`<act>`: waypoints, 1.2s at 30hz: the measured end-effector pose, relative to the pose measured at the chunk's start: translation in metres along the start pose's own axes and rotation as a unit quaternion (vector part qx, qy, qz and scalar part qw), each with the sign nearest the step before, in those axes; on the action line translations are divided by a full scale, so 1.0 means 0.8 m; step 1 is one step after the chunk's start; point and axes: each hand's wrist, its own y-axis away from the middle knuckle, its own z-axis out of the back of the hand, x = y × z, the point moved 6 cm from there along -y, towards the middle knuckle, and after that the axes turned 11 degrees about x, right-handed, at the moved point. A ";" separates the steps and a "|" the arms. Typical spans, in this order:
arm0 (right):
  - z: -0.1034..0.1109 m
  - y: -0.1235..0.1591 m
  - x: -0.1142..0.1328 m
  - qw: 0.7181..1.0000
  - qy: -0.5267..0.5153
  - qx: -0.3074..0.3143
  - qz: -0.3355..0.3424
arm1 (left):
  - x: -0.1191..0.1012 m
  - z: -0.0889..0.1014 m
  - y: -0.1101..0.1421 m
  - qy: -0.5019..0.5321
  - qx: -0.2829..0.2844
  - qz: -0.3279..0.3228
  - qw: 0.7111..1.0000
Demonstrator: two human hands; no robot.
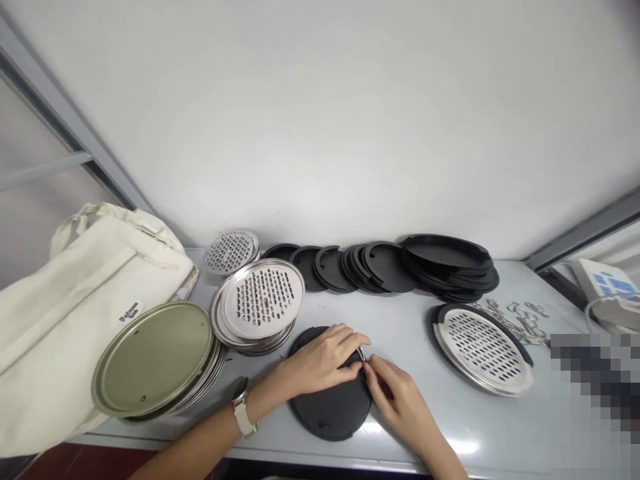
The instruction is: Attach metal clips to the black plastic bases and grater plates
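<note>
A round black disc (333, 410) lies near the table's front edge, partly covered by my hands. At its right rim is a small shiny metal carabiner (362, 355), mostly hidden by fingers. My left hand (325, 360) reaches across the disc and pinches the carabiner between thumb and fingers. From the right, my right hand (395, 393) closes its thumb and forefinger on the carabiner's lower end, beside the disc's rim. Whether the carabiner passes through a hole in the disc is hidden.
Perforated metal grater plates (265, 300) are stacked behind on the left, beside olive-green round trays (155, 360) and a cream bag (95, 280). Black discs (390, 267) line the wall. At right sit a grater plate with black rim (483, 350), loose carabiners (525, 320) and a white device (605, 287).
</note>
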 end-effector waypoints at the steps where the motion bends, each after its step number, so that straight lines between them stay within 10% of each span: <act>1: 0.000 0.000 0.000 1.000 0.001 0.000 0.000 | 0.000 0.000 0.000 0.001 -0.001 -0.001 1.000; 36: 0.002 -0.002 0.000 1.000 -0.002 -0.009 0.004 | 0.008 -0.005 0.003 0.048 0.013 0.028 0.998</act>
